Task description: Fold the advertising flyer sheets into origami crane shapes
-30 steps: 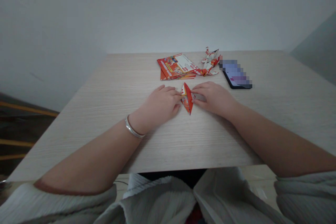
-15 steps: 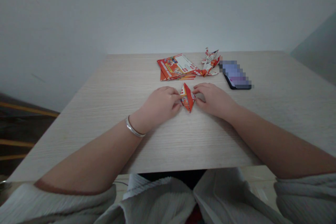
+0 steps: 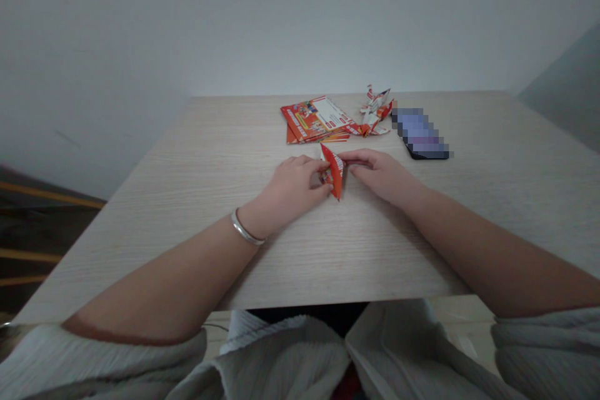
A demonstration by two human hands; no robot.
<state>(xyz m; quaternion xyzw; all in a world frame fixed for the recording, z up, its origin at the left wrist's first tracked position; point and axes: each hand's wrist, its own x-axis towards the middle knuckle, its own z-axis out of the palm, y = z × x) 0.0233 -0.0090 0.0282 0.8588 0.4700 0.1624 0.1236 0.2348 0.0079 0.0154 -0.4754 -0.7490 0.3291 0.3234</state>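
Observation:
A small piece of folded paper [image 3: 336, 176], red and orange with printed patterns and a pointed diamond-like outline, stands tilted on the table in front of me. My left hand [image 3: 295, 184] pinches its left side, the thumb low and the fingers higher up. From the other side, my right hand [image 3: 384, 176] reaches in with its index finger against the upper right edge. The right thumb lies close under that finger, and the fingertips behind the paper are partly hidden. A silver bangle [image 3: 244, 230] circles my left wrist.
Beyond my hands lies a stack of printed red and white paper sheets [image 3: 323, 115]. A folded paper crane [image 3: 375, 114] in similar print touches its right side. A phone [image 3: 422, 134] lies farther right. The wooden table [image 3: 210, 137] meets a pale wall at the back.
The folded paper has turned so that a broad red face shows. My left thumb and fingers have moved right onto it, and my right index finger has reached farther left along its top.

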